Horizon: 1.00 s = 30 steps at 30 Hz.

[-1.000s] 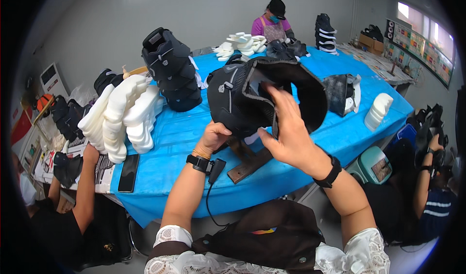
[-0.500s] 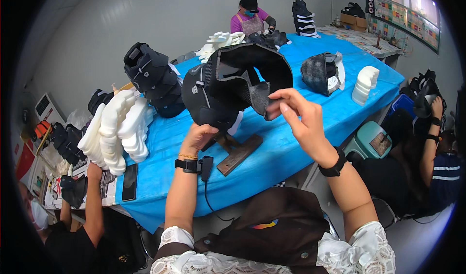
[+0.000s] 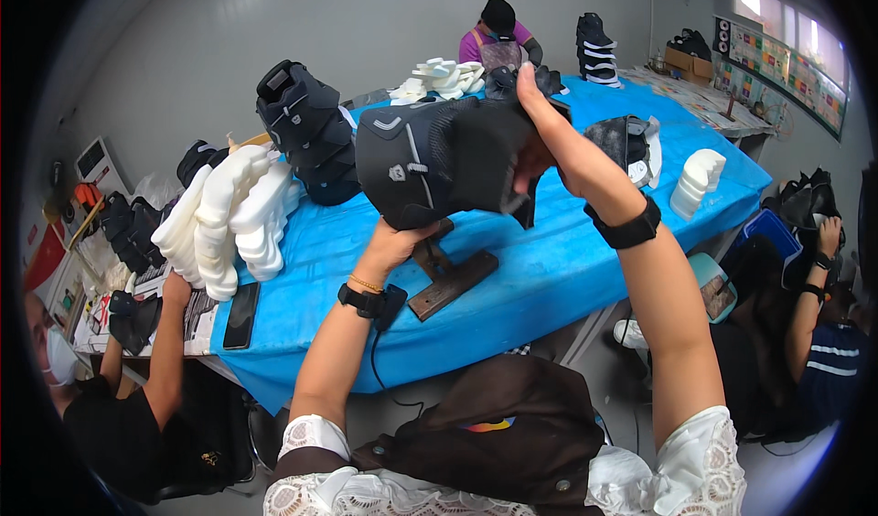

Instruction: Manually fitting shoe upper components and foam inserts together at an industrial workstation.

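Observation:
A hollow black padded fabric shell, with a grey strip and a small pale tab on its side, is held up over the table. My left hand grips it from below, thumb along its underside and the other fingers hidden behind. At its right, open end is my right hand, seen edge-on. One finger stretches upward past the rim, and blurred fingertips reach into the opening. Beneath the shell, a dark T-shaped stand rests on the blue table cover.
Stacked black shells and white curved foam pieces stand left, near a phone. Another black shell and white foam lie right. Co-workers sit across the table, at left and at right.
The shell has turned so its side faces me and its opening points right. My right hand has moved up from the loose flap to the rim. The whole view has shifted slightly.

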Each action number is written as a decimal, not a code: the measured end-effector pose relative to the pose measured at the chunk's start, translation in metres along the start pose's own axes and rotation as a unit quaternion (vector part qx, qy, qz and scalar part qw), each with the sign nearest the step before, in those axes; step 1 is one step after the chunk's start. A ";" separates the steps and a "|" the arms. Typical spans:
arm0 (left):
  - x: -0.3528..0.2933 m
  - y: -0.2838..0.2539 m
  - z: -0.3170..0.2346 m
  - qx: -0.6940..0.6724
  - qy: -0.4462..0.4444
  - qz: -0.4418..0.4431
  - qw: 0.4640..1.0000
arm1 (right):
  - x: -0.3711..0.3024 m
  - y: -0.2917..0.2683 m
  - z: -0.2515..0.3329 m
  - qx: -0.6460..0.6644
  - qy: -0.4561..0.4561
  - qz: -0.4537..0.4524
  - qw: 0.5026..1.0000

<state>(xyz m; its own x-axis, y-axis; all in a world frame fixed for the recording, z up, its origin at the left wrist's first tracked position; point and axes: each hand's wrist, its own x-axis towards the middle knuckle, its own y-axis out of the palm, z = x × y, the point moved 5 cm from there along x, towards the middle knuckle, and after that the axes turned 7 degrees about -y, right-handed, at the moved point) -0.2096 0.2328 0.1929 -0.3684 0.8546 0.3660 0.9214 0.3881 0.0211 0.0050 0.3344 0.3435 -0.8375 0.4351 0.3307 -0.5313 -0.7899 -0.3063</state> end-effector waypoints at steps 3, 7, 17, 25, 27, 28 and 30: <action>0.002 0.007 -0.003 0.082 0.006 0.008 0.997 | -0.010 -0.003 -0.013 0.057 -0.039 -0.037 0.997; 0.005 0.003 0.004 0.364 0.144 0.004 0.920 | -0.038 -0.013 -0.029 0.120 -0.161 -0.104 0.974; -0.024 0.040 -0.047 0.577 0.249 -0.273 0.728 | -0.104 -0.032 -0.058 0.015 -0.231 -0.194 0.953; -0.050 -0.020 -0.058 0.266 0.193 -0.304 0.894 | -0.143 -0.063 -0.057 0.095 -0.241 -0.251 0.933; -0.037 -0.008 -0.054 0.029 0.087 -0.052 0.994 | -0.157 -0.057 -0.064 -0.166 -0.258 -0.198 0.931; -0.038 -0.009 -0.056 0.029 0.085 -0.063 0.994 | -0.160 -0.050 -0.071 -0.341 -0.268 -0.167 0.885; -0.033 0.018 -0.060 -0.167 0.096 0.141 0.971 | -0.167 -0.032 -0.080 -0.441 -0.299 -0.112 0.839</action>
<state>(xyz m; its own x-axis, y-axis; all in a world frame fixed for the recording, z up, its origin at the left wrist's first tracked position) -0.1733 0.1913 0.2372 -0.0958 0.8184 0.5666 0.9829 -0.0120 0.1836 0.1516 0.3218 0.2271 -0.6292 0.0267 0.7767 -0.7764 0.0242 -0.6298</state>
